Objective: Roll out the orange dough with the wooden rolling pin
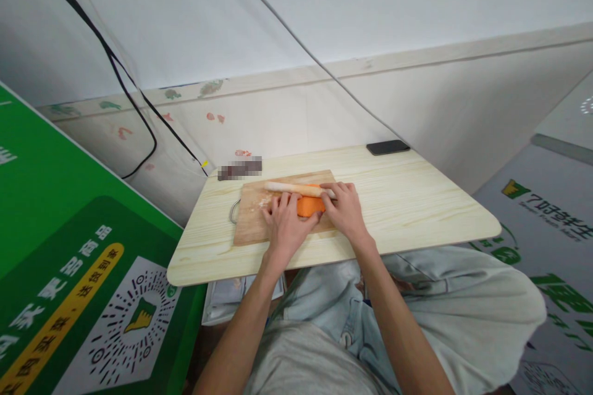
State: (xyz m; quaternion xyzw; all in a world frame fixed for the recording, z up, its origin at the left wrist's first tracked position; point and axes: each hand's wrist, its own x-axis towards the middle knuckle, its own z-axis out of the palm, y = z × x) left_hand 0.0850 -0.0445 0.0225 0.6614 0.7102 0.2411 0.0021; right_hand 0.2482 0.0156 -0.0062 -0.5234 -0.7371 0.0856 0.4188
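Note:
A flat piece of orange dough (309, 207) lies on a wooden cutting board (252, 222). Across its far edge rests a pale wooden rolling pin (287, 187), slanting slightly down to the right. My right hand (345, 208) has its fingers closed over the pin's right end. My left hand (288, 222) is at the dough's left and near side, its thumb on the near edge and its curled fingertips just short of the pin. Part of the dough is hidden under the left hand and the pin.
White flour-like smears mark the board's left side, near its metal handle (234, 212). The board stands on a pale wood-grain table (417, 210). A black phone (388, 147) lies at the back right; a blurred dark object (239, 168) is at the back left. A green printed panel (69, 197) borders the left.

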